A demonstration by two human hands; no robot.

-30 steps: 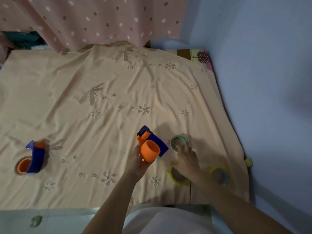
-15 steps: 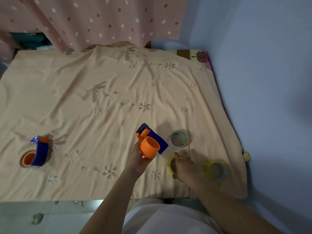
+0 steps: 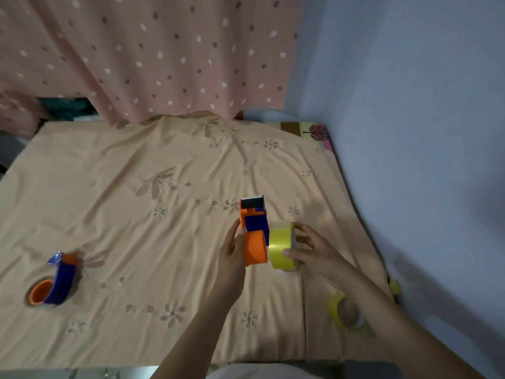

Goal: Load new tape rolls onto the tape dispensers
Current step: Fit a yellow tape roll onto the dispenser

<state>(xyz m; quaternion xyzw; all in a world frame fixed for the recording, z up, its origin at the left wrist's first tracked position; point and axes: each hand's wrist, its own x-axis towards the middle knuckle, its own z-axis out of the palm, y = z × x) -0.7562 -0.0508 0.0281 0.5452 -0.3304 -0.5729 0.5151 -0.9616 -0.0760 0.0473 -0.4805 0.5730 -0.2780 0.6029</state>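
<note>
My left hand (image 3: 231, 248) holds an orange and blue tape dispenser (image 3: 254, 231) above the cloth, its orange hub pointing right. My right hand (image 3: 307, 248) grips a yellow tape roll (image 3: 281, 246) on edge, right beside the hub and touching or nearly touching it. A second orange and blue dispenser (image 3: 54, 283) lies on the cloth at the far left. Another yellow tape roll (image 3: 345, 313) lies flat near the front right, partly hidden by my right forearm.
A peach flowered cloth (image 3: 136, 214) covers the table. A spotted pink curtain (image 3: 136, 50) hangs along the back edge. A blue-grey wall (image 3: 423, 132) runs close along the right side. A small yellow object (image 3: 394, 285) sits past the cloth's right edge.
My right hand picked a yellow roll off the cloth and brought it up beside the dispenser's hub. My left hand turned the dispenser upright. The pale roll is out of sight now.
</note>
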